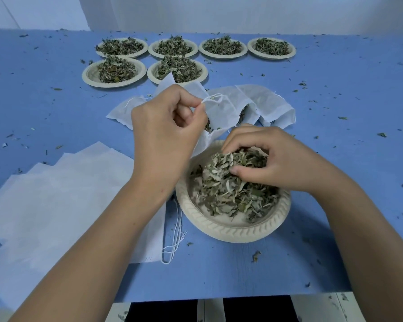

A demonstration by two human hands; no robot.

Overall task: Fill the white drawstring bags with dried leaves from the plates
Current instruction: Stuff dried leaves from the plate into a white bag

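Head view. Curls the right hand (265, 159) round a clump of crumbly dried green leaves (228, 191) in a cream ridged paper plate (230, 231). Pinches the mouth of a thin white fabric drawstring bag (221, 108) with the left hand (165, 129), just beyond that plate. Risks scattering flakes if the mouth sags shut.

A blue table (335, 89) fills most of the view, its surface dull and a little streaked. Small dark green crumbs (256, 256) lie scattered all over it, on both sides and up to the far edge. Behind the table stands a pale wall (219, 12). Below the near edge shows a pale floor (323, 307) with a few specks, and a dark shape (163, 310) that cannot be made out.
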